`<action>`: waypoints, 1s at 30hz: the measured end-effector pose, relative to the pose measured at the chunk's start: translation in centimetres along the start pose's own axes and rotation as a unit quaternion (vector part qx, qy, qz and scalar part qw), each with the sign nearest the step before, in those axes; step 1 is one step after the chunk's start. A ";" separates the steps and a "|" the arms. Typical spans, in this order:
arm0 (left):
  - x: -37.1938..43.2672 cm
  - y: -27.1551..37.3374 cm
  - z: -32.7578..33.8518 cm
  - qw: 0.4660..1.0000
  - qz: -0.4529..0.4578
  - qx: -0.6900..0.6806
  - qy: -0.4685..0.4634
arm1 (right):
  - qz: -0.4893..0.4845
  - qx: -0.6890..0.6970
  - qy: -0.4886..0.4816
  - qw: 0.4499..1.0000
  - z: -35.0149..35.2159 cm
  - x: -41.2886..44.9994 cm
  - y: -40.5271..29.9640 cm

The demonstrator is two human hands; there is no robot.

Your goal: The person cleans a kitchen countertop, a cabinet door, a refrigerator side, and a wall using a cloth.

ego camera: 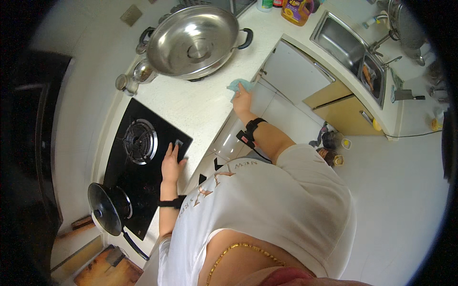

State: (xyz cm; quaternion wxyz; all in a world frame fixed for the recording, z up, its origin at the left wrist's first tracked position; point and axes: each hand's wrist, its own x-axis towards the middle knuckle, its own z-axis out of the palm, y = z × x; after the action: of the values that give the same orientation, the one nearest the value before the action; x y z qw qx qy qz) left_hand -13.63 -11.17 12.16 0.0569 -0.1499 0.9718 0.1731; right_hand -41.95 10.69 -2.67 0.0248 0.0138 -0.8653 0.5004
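Observation:
My right hand (pixel 242 98) holds a light green cloth (pixel 239 85) at the front edge of the white countertop (pixel 179 96), to the right of the hob. Fingers apart, my left hand (pixel 172 166) rests at the near right part of the black glass gas hob (pixel 143 182), its fingertips by a small control knob (pixel 178 143). Beyond my left hand is a round burner (pixel 140 141) with a metal ring. A large steel wok (pixel 195 41) with black side handles stands on the counter beyond my right hand.
A lidded black pan (pixel 107 211) sits at the hob's left end, its handle pointing towards me. Glass jars (pixel 125 84) stand behind the counter. An oil bottle (pixel 296 12) and a steel double sink (pixel 341 39) are farther right. A cleaver (pixel 404 95) lies near the sink.

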 end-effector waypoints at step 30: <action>13.7 14.9 8.3 0.973 -0.071 0.194 -0.098 | -0.253 -0.577 -0.244 0.737 -26.5 27.2 17.3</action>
State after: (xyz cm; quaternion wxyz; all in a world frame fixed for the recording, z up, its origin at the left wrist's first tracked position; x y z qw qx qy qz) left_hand -30.78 1.42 6.95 0.1917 -0.1865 0.9635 -0.0098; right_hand -69.17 42.27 -2.93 -0.0582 0.3371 -0.9292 -0.1400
